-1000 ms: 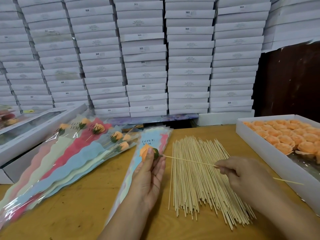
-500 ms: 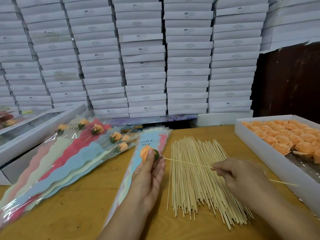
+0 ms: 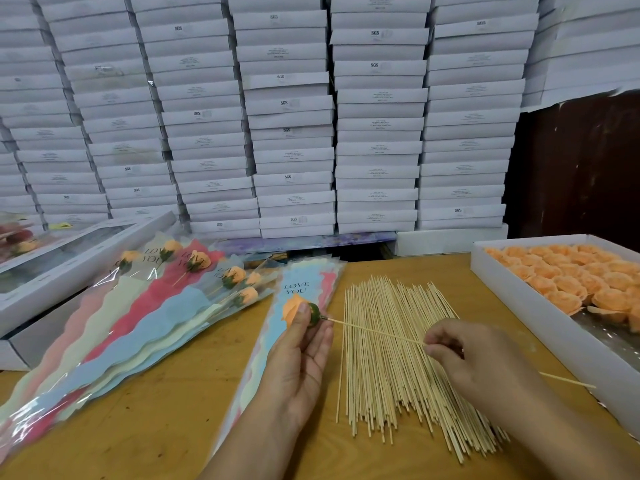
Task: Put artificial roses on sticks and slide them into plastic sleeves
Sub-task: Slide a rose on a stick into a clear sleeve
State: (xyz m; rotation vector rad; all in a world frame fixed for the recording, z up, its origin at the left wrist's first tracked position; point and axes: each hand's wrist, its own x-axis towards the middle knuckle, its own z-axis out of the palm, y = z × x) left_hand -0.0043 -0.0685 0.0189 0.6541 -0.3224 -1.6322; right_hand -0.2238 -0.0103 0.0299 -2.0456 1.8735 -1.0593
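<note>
Now — left hand (image 3: 298,355) fingers pinch soft orange fabric rose (image 3: 293,308); right hand (image 3: 481,362) pinches thin bamboo stick (image 3: 377,331) — light, probably snappable; hold near the green base.

Two bare forearms enter from the lower edge, with no sleeves, gloves, rings, watch or bracelets showing on them. The left hand (image 3: 298,355) shows its open palm side and short, plain, unpainted nails. The right hand (image 3: 485,362) shows its back and knuckles; its nails are mostly hidden.
</note>
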